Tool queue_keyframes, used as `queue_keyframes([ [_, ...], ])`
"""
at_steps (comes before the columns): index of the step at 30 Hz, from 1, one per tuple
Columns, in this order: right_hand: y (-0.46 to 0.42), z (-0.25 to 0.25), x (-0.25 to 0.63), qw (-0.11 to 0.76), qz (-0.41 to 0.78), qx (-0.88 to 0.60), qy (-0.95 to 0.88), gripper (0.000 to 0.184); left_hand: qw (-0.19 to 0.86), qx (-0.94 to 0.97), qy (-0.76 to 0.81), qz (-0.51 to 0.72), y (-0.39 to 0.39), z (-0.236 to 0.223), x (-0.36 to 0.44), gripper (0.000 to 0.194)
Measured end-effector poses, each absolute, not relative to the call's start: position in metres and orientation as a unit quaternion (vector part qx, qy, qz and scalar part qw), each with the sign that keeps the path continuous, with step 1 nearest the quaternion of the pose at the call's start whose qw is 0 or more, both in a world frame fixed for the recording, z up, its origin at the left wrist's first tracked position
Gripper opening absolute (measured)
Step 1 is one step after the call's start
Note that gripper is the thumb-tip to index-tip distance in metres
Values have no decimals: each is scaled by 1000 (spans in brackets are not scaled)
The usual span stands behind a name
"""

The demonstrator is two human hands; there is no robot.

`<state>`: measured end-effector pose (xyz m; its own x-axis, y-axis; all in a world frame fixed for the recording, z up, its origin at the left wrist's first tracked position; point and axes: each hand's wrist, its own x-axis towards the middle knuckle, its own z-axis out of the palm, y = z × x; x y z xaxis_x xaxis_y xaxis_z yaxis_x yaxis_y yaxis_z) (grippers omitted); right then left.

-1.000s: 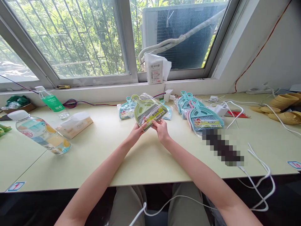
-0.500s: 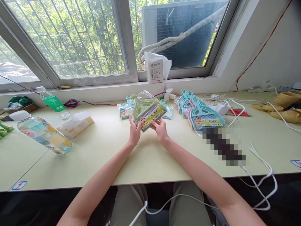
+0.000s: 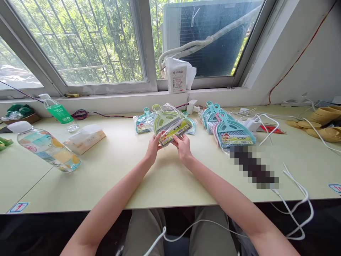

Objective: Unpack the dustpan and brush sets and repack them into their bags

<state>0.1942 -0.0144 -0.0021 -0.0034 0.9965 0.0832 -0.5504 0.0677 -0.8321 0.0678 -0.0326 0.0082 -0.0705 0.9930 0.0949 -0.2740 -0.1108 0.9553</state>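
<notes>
Between both hands I hold a green dustpan and brush set in a clear plastic bag, tilted, with a yellow printed label across its lower part. My left hand grips its lower left corner. My right hand pinches the lower edge near the label, thumb in front. Behind it on the table lie blue bagged dustpan sets, one to the left and one partly hidden to the right. Further right rests a pile of blue and pink bagged dustpan sets.
At left stand a large drink bottle, a green-labelled bottle and a tissue pack. White cables and a pixelated dark item lie at right. A packet sits on the sill.
The green set has shifted slightly right and its tilt has altered a little. Both hands keep their hold. The view has moved slightly.
</notes>
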Motion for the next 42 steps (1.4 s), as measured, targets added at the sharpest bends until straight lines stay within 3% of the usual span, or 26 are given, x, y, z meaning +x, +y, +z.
queue_keyframes([
  [17,-10,5,200,601,615,-354,-369,22,546,443,425,570,-30,0,66,44],
  [23,11,3,221,650,568,-407,-299,17,564,488,405,529,-33,4,62,45],
  [33,21,-1,229,662,567,-412,-266,27,562,533,405,486,-37,9,61,51],
  [38,21,4,231,638,625,-322,-313,18,553,514,405,516,-33,8,56,49],
  [42,20,1,228,614,640,-259,-382,31,545,511,403,529,-30,9,50,49],
])
